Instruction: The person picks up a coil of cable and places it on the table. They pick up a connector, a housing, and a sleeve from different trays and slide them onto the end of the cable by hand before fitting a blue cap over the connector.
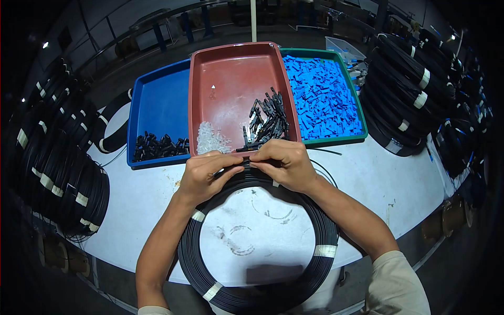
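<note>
My left hand (206,176) and my right hand (287,165) meet in front of the red tray (231,73), thumbs and forefingers pinched almost tip to tip. Whatever small thing lies between the fingertips is too hidden to name. Below them a large coil of black cable (191,252), bound with white tape, lies on the table and reaches past its near edge. Just beyond my hands, the red tray holds a heap of small clear pieces (210,139) and a pile of black connectors (269,121).
A blue tray (160,100) with black parts (157,147) stands left, and a green tray (358,107) of blue pieces (323,100) right. Stacked cable coils (63,178) rise at the left, with more coils (404,94) at the right. The white table (388,178) has a curved edge.
</note>
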`<state>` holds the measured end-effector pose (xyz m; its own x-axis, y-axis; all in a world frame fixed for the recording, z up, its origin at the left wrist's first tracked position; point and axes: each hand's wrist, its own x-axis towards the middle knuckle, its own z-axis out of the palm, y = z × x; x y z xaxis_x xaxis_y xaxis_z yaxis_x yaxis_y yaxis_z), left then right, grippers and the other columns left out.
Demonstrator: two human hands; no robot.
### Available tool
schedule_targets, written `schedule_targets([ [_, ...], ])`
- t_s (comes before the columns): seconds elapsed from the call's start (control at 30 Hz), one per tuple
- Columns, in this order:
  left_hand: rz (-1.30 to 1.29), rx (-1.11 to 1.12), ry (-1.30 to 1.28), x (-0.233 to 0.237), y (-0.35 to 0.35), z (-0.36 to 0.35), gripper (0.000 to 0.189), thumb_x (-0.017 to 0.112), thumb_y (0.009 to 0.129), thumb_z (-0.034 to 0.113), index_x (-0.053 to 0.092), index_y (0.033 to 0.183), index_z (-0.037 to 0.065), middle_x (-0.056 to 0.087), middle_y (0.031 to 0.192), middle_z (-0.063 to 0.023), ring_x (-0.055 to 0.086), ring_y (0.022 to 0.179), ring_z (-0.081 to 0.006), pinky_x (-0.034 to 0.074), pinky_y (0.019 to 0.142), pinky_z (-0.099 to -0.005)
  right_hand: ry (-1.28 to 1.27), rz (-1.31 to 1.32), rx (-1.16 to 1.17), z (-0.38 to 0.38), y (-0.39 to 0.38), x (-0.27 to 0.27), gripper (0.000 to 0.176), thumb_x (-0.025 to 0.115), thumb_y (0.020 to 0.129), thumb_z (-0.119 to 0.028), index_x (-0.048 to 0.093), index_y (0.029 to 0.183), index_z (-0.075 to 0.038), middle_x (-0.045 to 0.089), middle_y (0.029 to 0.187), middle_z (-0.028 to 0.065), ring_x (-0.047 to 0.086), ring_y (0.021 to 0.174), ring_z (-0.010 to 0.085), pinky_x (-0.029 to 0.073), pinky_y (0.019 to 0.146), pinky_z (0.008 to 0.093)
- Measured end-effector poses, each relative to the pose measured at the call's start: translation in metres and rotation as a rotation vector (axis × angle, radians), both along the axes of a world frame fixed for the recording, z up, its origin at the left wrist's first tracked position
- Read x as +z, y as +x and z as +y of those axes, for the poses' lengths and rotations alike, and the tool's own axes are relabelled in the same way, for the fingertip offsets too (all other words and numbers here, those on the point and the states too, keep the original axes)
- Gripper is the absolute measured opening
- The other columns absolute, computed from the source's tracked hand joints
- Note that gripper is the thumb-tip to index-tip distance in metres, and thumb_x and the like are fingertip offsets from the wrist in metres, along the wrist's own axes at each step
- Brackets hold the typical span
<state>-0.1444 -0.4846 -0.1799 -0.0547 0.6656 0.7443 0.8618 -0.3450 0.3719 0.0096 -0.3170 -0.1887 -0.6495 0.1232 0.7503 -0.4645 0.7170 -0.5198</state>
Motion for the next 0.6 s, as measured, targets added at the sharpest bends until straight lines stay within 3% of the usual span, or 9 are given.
schedule_targets([
  [0.17, 0.141, 0.007, 0.049, -0.0007, -0.0014, -0.0004, 0.022, 0.085, 0.074, 0.003, 0.076, 0.094, 0.001, 0.076, 0.086, -0.0107, 0.072, 0.072, -0.0228, 0.057, 0.064, -0.0309, 0.001, -0.013, 0.004, -0.0002, 0.0014, 0.0016, 0.013, 0.079, 0.077, -0.001, 0.073, 0.089, 0.001, 0.072, 0.084, 0.0116, 0.070, 0.075, 0.0240, 0.055, 0.066, 0.0328],
  [0.6, 0.143, 0.024, 0.039, 0.0006, 0.0011, -0.0006, 0.022, 0.084, 0.076, 0.004, 0.075, 0.096, 0.001, 0.076, 0.089, -0.0120, 0.073, 0.074, -0.0229, 0.058, 0.066, -0.0308, -0.038, -0.046, 0.014, 0.0003, 0.0012, 0.0033, 0.012, 0.079, 0.078, -0.003, 0.074, 0.088, 0.001, 0.072, 0.083, 0.0115, 0.070, 0.074, 0.0225, 0.054, 0.065, 0.0320],
])
